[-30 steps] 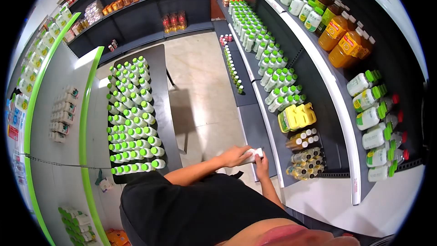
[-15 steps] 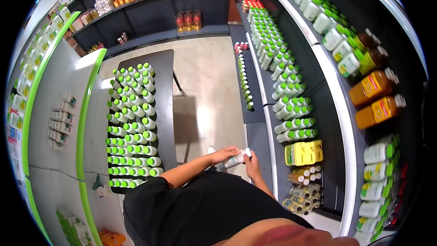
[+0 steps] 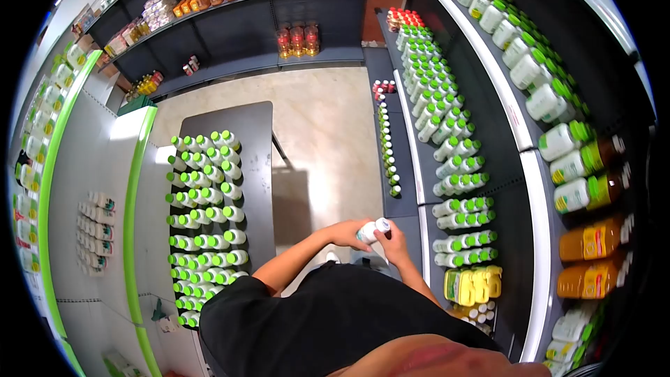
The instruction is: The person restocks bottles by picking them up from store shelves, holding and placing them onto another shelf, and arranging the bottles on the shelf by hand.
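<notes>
A white bottle [image 3: 368, 232] with a white cap is held between both hands in front of my torso. My left hand [image 3: 349, 234] is wrapped round its body from the left. The fingers of my right hand [image 3: 392, 239] are closed on the bottle near its cap. To the left, rows of white bottles with green caps [image 3: 206, 216] stand on a dark table [image 3: 257, 167]. At the right, similar green-capped bottles [image 3: 436, 91] line a shelf, with yellow jugs [image 3: 473, 285] nearer to me on that shelf.
The upper right shelf [image 3: 534, 174] holds larger white bottles and orange-brown bottles [image 3: 593, 241]. A back shelf [image 3: 230, 3] carries jars and packets. Green-edged shelving [image 3: 132, 237] stands at the left. Small bottles [image 3: 386, 139] stand on a low right shelf.
The view has turned and shifted, so the table and shelves sit lower in it. The bottle stays in both hands and now points more upward, its cap towards the camera.
</notes>
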The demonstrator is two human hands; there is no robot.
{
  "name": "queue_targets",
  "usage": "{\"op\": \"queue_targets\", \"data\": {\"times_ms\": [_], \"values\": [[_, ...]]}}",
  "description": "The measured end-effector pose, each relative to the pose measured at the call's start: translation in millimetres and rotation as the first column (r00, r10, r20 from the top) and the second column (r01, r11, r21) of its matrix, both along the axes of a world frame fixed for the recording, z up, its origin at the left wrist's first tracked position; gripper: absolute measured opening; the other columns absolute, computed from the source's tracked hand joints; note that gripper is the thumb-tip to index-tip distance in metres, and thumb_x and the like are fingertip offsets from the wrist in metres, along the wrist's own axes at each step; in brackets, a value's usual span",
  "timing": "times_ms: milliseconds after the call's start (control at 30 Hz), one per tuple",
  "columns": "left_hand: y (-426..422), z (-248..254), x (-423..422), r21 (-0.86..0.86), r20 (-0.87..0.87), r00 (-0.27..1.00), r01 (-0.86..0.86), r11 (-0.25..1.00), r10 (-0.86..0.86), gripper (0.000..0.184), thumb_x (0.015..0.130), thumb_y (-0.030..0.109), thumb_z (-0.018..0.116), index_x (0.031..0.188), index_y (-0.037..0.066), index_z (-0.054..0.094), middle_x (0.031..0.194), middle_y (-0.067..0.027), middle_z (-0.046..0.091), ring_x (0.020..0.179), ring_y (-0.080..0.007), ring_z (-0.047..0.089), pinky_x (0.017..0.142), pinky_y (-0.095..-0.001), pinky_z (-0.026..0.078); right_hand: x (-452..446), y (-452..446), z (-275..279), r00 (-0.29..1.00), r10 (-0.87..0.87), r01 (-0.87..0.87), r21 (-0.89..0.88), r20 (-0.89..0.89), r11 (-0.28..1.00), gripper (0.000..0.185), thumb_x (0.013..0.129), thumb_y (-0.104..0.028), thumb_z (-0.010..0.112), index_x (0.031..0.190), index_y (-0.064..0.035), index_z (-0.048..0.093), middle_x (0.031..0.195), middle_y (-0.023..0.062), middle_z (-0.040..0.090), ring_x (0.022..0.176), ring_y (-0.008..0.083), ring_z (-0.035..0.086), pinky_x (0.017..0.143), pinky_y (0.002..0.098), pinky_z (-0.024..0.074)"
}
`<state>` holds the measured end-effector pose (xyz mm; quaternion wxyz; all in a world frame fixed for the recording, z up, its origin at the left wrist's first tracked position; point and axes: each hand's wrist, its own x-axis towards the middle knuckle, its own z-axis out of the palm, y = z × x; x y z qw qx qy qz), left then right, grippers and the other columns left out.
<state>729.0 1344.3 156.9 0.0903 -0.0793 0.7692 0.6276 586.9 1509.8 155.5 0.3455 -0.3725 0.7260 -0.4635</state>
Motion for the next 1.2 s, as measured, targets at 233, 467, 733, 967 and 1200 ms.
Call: {"op": "queue_targets", "data": {"times_ms": [233,467,733,967,1200], "values": [[-84,-47,-62,-0.133,0.018,0.994,-0.107,0.985,0.111,0.075,0.073,0.048,0.079,0.129,0.009,0.049,0.109,-0.0225,0.067,0.103,-0.0400,0.064,0.089,-0.0433,0.049,-79,-105,-28,0.994,0.033,-0.032,-0.012,0.101,0.999,0.030,0.090,-0.019,0.070,0.113,-0.0016,0.063,0.091,0.0023,0.066,0.080,0.0074,0.059,0.070,0.0261,0.0486],[-229,-25,-110,-0.298,0.068,0.905,-0.384,0.874,0.421,0.070,0.070,0.045,0.080,0.122,0.007,0.052,0.108,-0.0227,0.067,0.102,-0.0400,0.064,0.088,-0.0443,0.049,-152,-291,-8,0.941,0.335,-0.330,-0.085,0.046,0.940,0.035,0.089,-0.024,0.071,0.115,-0.0027,0.060,0.094,0.0082,0.068,0.083,0.0148,0.064,0.076,0.0311,0.0510],[-343,-19,-137,-0.123,-0.178,0.456,-0.890,0.440,0.872,0.064,0.066,0.015,0.084,0.124,0.007,0.059,0.107,-0.0145,0.069,0.098,-0.0241,0.067,0.087,-0.0353,0.051,-195,-474,28,0.802,0.597,-0.594,-0.127,-0.019,0.794,0.043,0.087,-0.028,0.073,0.119,-0.0045,0.058,0.101,0.0121,0.069,0.094,0.0220,0.068,0.083,0.0357,0.0520],[-455,-48,-153,-0.186,0.033,0.485,-0.856,0.482,0.874,0.064,0.064,0.013,0.083,0.123,0.009,0.061,0.109,-0.0147,0.069,0.101,-0.0255,0.066,0.089,-0.0359,0.051,-208,-588,-14,0.777,0.626,-0.620,-0.095,0.060,0.779,0.045,0.086,-0.025,0.075,0.123,-0.0049,0.057,0.103,0.0117,0.069,0.095,0.0214,0.068,0.085,0.0342,0.0521],[-620,-48,-218,-0.198,-0.012,0.719,-0.683,0.703,0.695,0.065,0.060,0.016,0.084,0.121,0.010,0.062,0.111,-0.0140,0.069,0.104,-0.0298,0.066,0.090,-0.0377,0.051,-285,-714,7,0.810,0.583,-0.573,0.122,-0.067,0.810,0.043,0.083,-0.021,0.077,0.119,-0.0057,0.059,0.100,0.0125,0.069,0.093,0.0196,0.068,0.082,0.0337,0.0528]]}}
